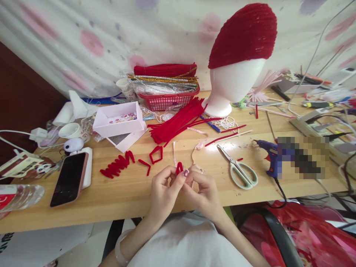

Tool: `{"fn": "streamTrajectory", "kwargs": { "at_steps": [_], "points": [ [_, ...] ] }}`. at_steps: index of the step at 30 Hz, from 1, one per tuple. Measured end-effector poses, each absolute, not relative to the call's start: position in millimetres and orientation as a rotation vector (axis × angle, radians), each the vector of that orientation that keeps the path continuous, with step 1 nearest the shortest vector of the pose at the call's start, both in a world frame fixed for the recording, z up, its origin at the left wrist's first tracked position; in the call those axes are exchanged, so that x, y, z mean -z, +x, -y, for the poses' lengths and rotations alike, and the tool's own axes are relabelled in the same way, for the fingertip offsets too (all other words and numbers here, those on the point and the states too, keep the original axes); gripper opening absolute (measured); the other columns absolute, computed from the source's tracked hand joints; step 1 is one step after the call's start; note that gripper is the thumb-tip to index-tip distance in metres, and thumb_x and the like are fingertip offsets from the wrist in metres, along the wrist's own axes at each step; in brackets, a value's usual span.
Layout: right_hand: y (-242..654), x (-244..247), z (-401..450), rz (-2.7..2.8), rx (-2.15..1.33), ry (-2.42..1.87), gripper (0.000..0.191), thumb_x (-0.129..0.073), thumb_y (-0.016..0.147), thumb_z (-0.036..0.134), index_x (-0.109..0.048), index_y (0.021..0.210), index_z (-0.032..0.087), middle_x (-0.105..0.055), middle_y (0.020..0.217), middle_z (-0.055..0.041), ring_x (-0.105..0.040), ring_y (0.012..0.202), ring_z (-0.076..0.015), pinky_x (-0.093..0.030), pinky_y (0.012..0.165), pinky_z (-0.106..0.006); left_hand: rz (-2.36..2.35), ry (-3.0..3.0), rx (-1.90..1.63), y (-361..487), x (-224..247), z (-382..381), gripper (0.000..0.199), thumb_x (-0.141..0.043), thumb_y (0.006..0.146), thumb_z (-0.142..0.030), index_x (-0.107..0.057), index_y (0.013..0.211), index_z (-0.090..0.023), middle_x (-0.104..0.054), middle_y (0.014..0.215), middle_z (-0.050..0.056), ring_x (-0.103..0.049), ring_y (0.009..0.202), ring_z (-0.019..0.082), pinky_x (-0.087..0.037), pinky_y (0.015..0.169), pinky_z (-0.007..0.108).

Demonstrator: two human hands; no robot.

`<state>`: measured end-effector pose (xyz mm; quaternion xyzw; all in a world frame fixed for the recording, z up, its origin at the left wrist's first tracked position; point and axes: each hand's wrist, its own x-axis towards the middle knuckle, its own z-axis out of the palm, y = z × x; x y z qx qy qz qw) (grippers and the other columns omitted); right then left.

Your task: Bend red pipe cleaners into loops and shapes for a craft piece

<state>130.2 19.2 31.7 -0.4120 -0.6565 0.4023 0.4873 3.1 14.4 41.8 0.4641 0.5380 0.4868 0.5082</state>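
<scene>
Both hands meet at the table's front edge over a short bent red pipe cleaner (179, 167). My left hand (164, 191) is closed, its thumb and fingers pinching the piece. Against it, my right hand (204, 189) is closed too, fingertips at the same piece, which they partly hide. A red pipe-cleaner pentagon (156, 154) and a bent red strip (145, 167) lie just beyond my left hand. Further left is a row of folded red pipe-cleaner pieces (116, 165). A tape measure (192, 155) runs behind the hands. Scissors (239, 168) with pale green handles lie to the right.
A red pipe-cleaner bundle (178, 122) lies mid-table, before a red basket (169, 101). Behind stands a white mannequin head (235, 81) wearing a red cap (247, 35). A blue glue gun (271, 152) is right; a phone (68, 180) and white box (119, 128) are left.
</scene>
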Motion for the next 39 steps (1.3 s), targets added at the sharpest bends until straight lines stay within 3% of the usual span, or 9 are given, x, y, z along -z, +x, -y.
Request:
{"fn": "streamTrajectory", "kwargs": {
  "at_steps": [5, 12, 16, 22, 27, 31, 36, 39],
  "points": [
    [129, -36, -27, 1.837, -0.794, -0.885, 0.02, -0.055, 0.086, 0.011, -0.052, 0.07, 0.021, -0.056, 0.068, 0.0006, -0.049, 0.069, -0.0163, -0.041, 0.068, -0.033, -1.19, 0.859, -1.278, -2, -45, -21, 0.034, -0.068, 0.079, -0.038, -0.05, 0.058, -0.019, -0.047, 0.057, -0.005, -0.041, 0.057, 0.01, -0.036, 0.056, 0.022],
    [122, -40, -29, 2.082, -0.559, -0.766, 0.026, -0.048, 0.087, 0.005, -0.051, 0.069, 0.022, -0.059, 0.065, -0.0013, -0.05, 0.07, -0.0178, -0.047, 0.07, -0.034, -1.18, 0.52, -1.381, -8, -57, -27, 0.031, -0.076, 0.06, -0.033, -0.049, 0.056, -0.018, -0.042, 0.054, -0.007, -0.036, 0.051, 0.007, -0.036, 0.051, 0.02],
    [121, -35, -28, 2.074, -0.543, -0.8, 0.023, -0.051, 0.089, 0.007, -0.055, 0.072, 0.021, -0.061, 0.068, -0.0025, -0.051, 0.07, -0.0181, -0.048, 0.07, -0.034, -1.177, 0.535, -1.38, -12, -48, -30, 0.029, -0.075, 0.065, -0.033, -0.051, 0.06, -0.018, -0.043, 0.058, -0.006, -0.038, 0.054, 0.008, -0.036, 0.052, 0.02],
    [124, -36, -28, 1.979, -0.549, -0.829, 0.017, -0.053, 0.09, 0.007, -0.062, 0.084, 0.021, -0.066, 0.077, -0.0045, -0.055, 0.076, -0.0192, -0.049, 0.07, -0.036, -1.464, 1.23, -1.42, -26, -40, -28, 0.034, -0.058, 0.088, -0.027, -0.043, 0.059, -0.02, -0.038, 0.064, -0.004, -0.039, 0.064, 0.013, -0.034, 0.062, 0.026],
    [124, -35, -26, 2.107, -0.419, -0.671, 0.018, -0.056, 0.089, 0.004, -0.064, 0.091, 0.02, -0.07, 0.086, -0.0059, -0.056, 0.086, -0.0213, -0.05, 0.076, -0.038, -1.403, 1.009, -1.378, -26, -34, -24, 0.038, -0.059, 0.085, -0.032, -0.036, 0.057, -0.02, -0.031, 0.061, -0.005, -0.031, 0.058, 0.012, -0.03, 0.056, 0.025],
    [119, -32, -25, 2.154, -0.354, -0.653, 0.019, -0.056, 0.089, 0.003, -0.065, 0.09, 0.019, -0.072, 0.088, -0.0065, -0.055, 0.087, -0.0221, -0.049, 0.076, -0.04, -1.328, 0.687, -1.395, -29, -21, -21, 0.033, -0.068, 0.075, -0.037, -0.045, 0.058, -0.019, -0.035, 0.057, -0.006, -0.032, 0.055, 0.01, -0.03, 0.053, 0.022],
    [105, -29, -37, 2.127, -0.712, -0.729, 0.011, -0.059, 0.094, 0.018, -0.069, 0.092, 0.021, -0.073, 0.089, -0.0052, -0.059, 0.084, -0.0204, -0.05, 0.078, -0.038, -1.371, 0.622, -1.554, -60, -13, -10, 0.032, -0.076, 0.071, -0.041, -0.056, 0.062, -0.017, -0.047, 0.059, -0.006, -0.041, 0.058, 0.008, -0.036, 0.057, 0.018],
    [88, -23, -53, 2.11, -0.765, -0.941, 0.016, -0.055, 0.096, 0.019, -0.07, 0.094, 0.019, -0.07, 0.091, -0.0071, -0.06, 0.086, -0.0207, -0.05, 0.08, -0.038, -1.48, 0.561, -1.686, -88, -11, -8, 0.031, -0.079, 0.068, -0.043, -0.062, 0.068, -0.018, -0.053, 0.06, -0.006, -0.048, 0.058, 0.008, -0.04, 0.059, 0.017]
  ]
}}
